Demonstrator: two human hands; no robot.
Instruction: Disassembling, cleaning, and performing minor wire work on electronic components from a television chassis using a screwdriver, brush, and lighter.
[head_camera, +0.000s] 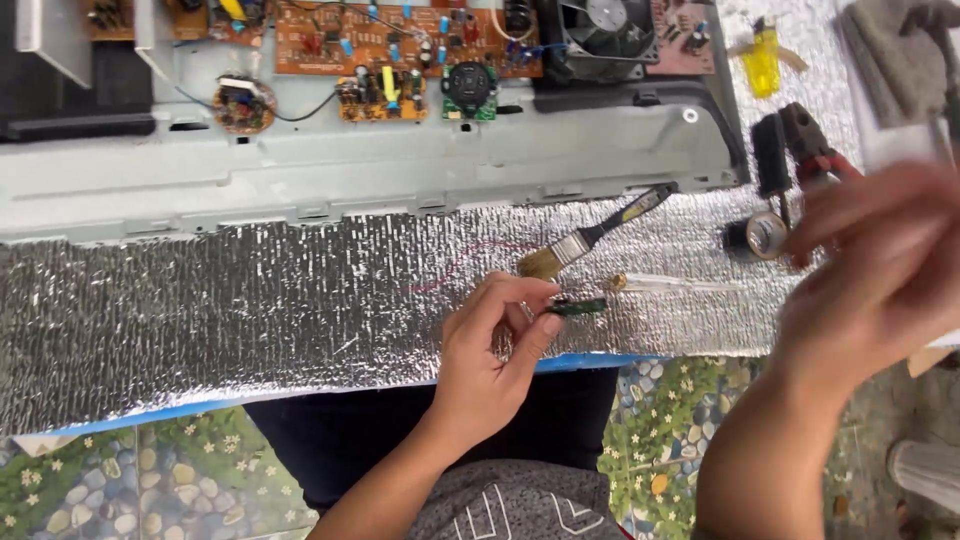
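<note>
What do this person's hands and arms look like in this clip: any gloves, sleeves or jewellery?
Both hands are bare, with no gloves. The left hand and its forearm show no sleeve, watch or ring. The right hand is motion-blurred; its forearm is bare too, and small details cannot be made out.

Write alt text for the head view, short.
The left hand pinches a small green circuit board over a silver foil mat; the right hand is raised and blurred. A paintbrush lies nearby, beside an opened grey chassis with orange boards.
</note>
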